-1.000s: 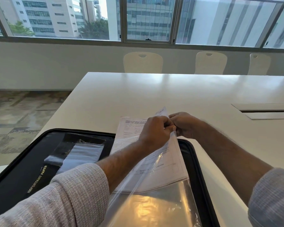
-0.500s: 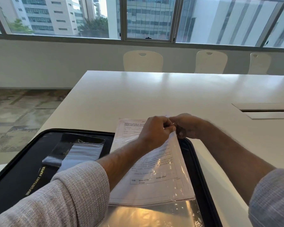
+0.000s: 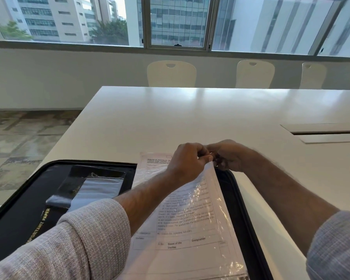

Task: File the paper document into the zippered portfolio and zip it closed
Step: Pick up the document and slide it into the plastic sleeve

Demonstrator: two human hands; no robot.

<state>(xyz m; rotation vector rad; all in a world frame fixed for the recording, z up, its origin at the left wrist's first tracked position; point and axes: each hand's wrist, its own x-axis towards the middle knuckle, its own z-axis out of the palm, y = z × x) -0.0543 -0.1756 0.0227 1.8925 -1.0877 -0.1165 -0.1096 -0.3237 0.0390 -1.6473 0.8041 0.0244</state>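
Observation:
A black zippered portfolio [image 3: 16,215] lies open on the white table [image 3: 190,118], its left panel printed "IMPORTANT PAPER". On its right half lies a printed paper document [image 3: 182,225], mostly inside a clear plastic sleeve [image 3: 220,217]; the paper's top edge sticks out past the sleeve. My left hand [image 3: 187,162] pinches the sleeve's top right corner. My right hand [image 3: 228,156] touches the same corner from the right, fingers closed on the plastic there. My left forearm hides the sleeve's left side.
A dark pocket with a pale grey flap [image 3: 93,186] sits on the portfolio's left panel. A cable hatch [image 3: 323,132] is set into the table at the right. Three white chairs [image 3: 171,73] stand along the far edge under the windows.
The sleeve, held up and tilted a second ago, has been lowered flat onto the portfolio. The document has slid deeper into it. Both hands stay at the top corner.

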